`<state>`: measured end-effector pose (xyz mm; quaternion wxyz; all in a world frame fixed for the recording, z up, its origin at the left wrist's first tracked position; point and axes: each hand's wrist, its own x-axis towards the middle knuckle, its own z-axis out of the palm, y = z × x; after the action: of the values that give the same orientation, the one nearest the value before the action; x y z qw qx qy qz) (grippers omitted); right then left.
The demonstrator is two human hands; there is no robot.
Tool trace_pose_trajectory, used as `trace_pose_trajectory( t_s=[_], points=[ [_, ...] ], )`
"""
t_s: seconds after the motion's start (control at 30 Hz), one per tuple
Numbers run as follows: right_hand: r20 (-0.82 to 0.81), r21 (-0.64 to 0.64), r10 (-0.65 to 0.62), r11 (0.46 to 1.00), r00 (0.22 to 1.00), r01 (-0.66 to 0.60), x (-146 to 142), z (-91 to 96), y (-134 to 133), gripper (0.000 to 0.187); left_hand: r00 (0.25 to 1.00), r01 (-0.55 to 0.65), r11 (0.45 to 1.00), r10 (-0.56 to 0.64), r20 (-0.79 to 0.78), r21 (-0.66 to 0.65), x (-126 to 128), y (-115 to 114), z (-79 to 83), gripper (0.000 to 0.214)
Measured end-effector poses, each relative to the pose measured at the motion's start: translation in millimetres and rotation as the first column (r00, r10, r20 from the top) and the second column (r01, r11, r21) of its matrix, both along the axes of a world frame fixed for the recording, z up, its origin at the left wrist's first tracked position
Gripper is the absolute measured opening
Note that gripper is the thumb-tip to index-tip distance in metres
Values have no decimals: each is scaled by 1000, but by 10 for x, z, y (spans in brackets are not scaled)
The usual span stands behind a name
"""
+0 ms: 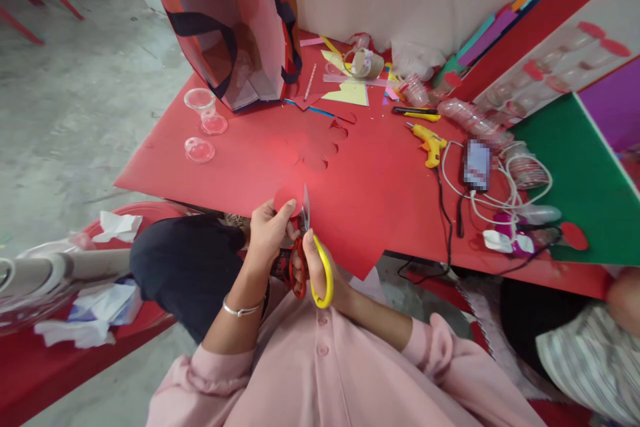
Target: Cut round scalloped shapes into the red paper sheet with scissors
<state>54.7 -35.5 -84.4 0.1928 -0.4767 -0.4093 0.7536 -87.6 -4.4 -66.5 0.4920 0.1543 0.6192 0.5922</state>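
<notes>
A: Hands first. State?

B: Left hand (267, 227) pinching a small red disc (284, 200), thumb on top, fingers mostly hidden below. Right hand (317, 263) wrapped around scissors (325, 283), one handle loop yellow, the other red. Blades point away from the body, just beside the disc; whether they touch it, cannot tell.

A: Disc's position?

B: Held up near the front edge of the red tabletop (170, 170), left of the blades.

A: Likely handling?

B: Looks like paper or thin card. Probably very light, bendable, easily creased; not slippery, by guess. Best hold: a light pinch near the rim, fingertips clear of the blades. The scissors should be stiff and heavier, best held by the loops.

A: Farther out?

B: Round-edged red pieces (317, 147) lying beyond the blades. Clear plastic lids (199, 150) off left, an open bag (255, 83) behind them. To the right, a yellow glue gun (429, 145), a cutter knife (415, 113) just beyond it, and a phone (477, 163) among white cable loops. Green board (575, 180) at far right.
</notes>
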Motion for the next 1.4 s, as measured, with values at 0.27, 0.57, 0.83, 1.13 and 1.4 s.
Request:
trace_pose_trajectory(
  t_s=[0.27,0.57,0.83,1.13,1.4],
  points=[
    [-16,5,-3,1000,1000,3,4,25,9,81,1000,-1,1000,1,-4,-11,-4,-3,32,32],
    [-36,-13,-8,1000,999,8,24,20,24,81,1000,0,1000,0,10,-23,-8,-6,10,31],
    [-62,2,31,1000,998,-31,31,-44,29,83,1000,-6,1000,6,13,4,-14,-12,-35,36],
    [-67,11,29,1000,997,-28,34,-61,19,78,1000,20,1000,-20,-21,17,-37,-28,-71,37],
    [-71,9,56,998,996,-56,44,-72,49,83,1000,7,1000,-7,-18,6,-36,-25,-53,37]
  ],
)
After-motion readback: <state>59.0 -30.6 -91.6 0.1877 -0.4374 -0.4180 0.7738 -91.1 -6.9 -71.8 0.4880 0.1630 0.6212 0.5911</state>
